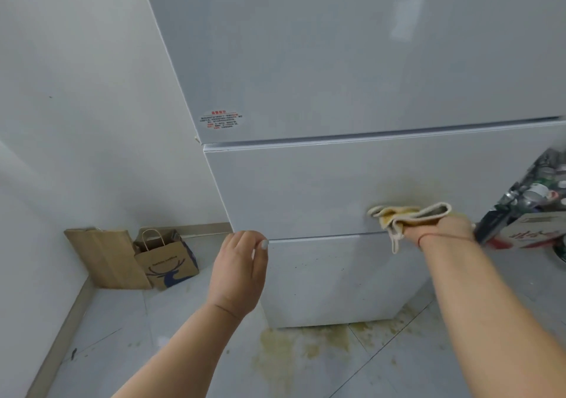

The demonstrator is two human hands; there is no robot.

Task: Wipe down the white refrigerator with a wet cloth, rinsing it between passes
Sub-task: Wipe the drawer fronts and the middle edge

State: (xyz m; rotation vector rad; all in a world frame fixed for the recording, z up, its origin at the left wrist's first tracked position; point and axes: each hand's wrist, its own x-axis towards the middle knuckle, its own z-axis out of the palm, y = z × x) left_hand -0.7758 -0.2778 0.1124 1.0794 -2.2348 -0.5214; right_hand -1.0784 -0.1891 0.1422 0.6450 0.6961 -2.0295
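Right hand presses a yellow cloth to the middle door of the white refrigerator; left hand free at the door's lower left corner.

The refrigerator (337,76) stands against the wall (76,91), its glossy white front split by two horizontal seams into an upper door and two lower panels. A small label (221,119) with red print sits at the upper door's lower left. A faint yellowish smear shows on the middle panel above the cloth (407,217), which is bunched, cream-edged and stained yellow, gripped in the closed right hand (441,229) against the panel just above the lower seam. The left hand (239,269) holds nothing, fingers loosely curled. Yellow-brown stains mark the floor (122,336) at the refrigerator's base. Two paper bags (134,260) stand in the corner.
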